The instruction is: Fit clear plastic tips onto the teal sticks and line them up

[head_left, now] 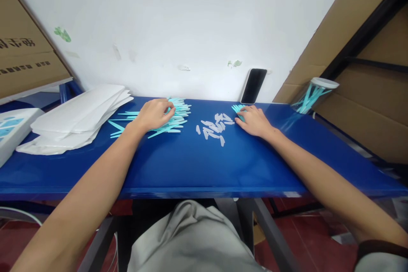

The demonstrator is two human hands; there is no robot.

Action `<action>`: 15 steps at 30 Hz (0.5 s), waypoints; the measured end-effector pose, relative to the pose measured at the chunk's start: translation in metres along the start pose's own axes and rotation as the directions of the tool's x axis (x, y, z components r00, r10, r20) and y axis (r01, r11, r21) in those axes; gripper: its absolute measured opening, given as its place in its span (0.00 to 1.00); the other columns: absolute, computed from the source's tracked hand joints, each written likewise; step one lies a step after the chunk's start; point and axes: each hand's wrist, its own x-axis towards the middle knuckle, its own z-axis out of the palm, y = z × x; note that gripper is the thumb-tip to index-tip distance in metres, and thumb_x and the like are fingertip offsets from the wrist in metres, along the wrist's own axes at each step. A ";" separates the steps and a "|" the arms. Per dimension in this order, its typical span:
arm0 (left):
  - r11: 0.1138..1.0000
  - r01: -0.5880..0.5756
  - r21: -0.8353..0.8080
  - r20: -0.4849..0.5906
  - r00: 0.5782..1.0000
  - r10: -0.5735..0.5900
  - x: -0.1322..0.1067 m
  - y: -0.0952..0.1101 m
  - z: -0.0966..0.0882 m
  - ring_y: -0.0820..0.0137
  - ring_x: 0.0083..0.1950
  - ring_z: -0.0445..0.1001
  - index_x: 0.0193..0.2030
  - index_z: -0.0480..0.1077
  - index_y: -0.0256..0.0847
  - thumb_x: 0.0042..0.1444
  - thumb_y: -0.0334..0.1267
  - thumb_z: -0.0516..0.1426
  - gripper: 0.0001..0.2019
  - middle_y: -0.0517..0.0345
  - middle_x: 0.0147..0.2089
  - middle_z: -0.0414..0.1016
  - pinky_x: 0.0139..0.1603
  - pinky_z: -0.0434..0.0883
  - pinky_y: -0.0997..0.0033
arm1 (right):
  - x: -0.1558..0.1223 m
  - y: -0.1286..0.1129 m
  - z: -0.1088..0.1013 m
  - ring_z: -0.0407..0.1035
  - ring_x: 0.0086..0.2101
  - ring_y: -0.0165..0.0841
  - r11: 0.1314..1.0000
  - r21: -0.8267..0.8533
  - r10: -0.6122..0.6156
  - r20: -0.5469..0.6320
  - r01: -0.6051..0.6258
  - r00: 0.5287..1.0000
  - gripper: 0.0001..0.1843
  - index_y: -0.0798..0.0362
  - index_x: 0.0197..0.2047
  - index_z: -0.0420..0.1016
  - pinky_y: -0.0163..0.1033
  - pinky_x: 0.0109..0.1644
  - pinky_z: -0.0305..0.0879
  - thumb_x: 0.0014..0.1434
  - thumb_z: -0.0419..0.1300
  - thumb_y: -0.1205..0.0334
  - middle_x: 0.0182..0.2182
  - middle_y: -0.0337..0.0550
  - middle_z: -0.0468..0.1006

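From where I stand, the person's left hand (157, 113) is over the big pile of turquoise sticks (178, 115) at the back of the blue table (191, 165), fingers curled inward with the thumb near the forefinger; I can't tell whether a stick is pinched there. The right hand (253, 121) rests at a smaller bunch of turquoise sticks (237, 108), its fingers bent over the near end and the thumb a little apart, though how firmly they grip I can't make out. Between the two hands lie scattered pale pieces (216, 126), nearer the right one. Behind that hand a phone (254, 86) leans on the white wall (191, 17); off to the right stands a clear jar (307, 100) of similar sticks, and white sheets (76, 110) are stacked well to the left
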 end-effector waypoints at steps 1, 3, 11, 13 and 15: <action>1.000 0.001 0.001 0.013 1.000 -0.001 0.000 0.000 0.000 0.60 0.36 0.76 0.39 0.80 0.40 0.66 0.46 0.48 0.21 0.49 0.37 0.79 0.34 0.63 0.65 | 0.000 0.000 0.000 0.65 0.59 0.54 1.000 -0.001 0.000 0.001 0.000 1.000 0.28 0.58 0.57 0.82 0.58 0.59 0.64 0.74 0.47 0.50 0.60 0.59 0.76; 1.000 -0.001 0.000 0.044 0.999 0.001 0.000 0.001 0.000 0.60 0.37 0.76 0.39 0.80 0.40 0.66 0.47 0.48 0.21 0.48 0.38 0.79 0.34 0.63 0.65 | 0.000 0.001 0.001 0.65 0.59 0.54 1.000 -0.001 -0.005 0.001 0.005 1.000 0.28 0.58 0.56 0.82 0.58 0.59 0.64 0.73 0.47 0.50 0.60 0.59 0.76; 0.999 0.035 -0.017 0.279 0.960 -0.029 0.000 0.012 -0.015 0.61 0.31 0.74 0.33 0.78 0.43 0.59 0.57 0.55 0.21 0.53 0.29 0.77 0.32 0.60 0.65 | -0.001 0.001 0.001 0.67 0.58 0.54 0.999 0.023 -0.042 -0.086 0.044 0.995 0.28 0.59 0.60 0.80 0.55 0.57 0.64 0.72 0.49 0.52 0.59 0.60 0.77; 1.000 0.010 -0.014 0.331 0.944 -0.005 0.000 0.014 -0.016 0.60 0.33 0.75 0.38 0.79 0.44 0.57 0.57 0.56 0.19 0.54 0.31 0.78 0.33 0.61 0.66 | -0.002 -0.001 -0.001 0.69 0.56 0.52 0.996 0.053 -0.068 -0.122 0.075 0.990 0.26 0.59 0.59 0.81 0.53 0.55 0.64 0.72 0.49 0.53 0.57 0.59 0.79; 0.999 -0.036 -0.005 0.326 0.945 0.035 0.000 0.015 -0.012 0.58 0.39 0.77 0.46 0.79 0.43 0.57 0.54 0.56 0.20 0.51 0.39 0.81 0.36 0.63 0.65 | -0.003 -0.004 -0.003 0.71 0.53 0.50 0.988 0.096 -0.105 -0.149 0.120 0.983 0.25 0.58 0.57 0.82 0.51 0.54 0.64 0.72 0.50 0.55 0.54 0.57 0.81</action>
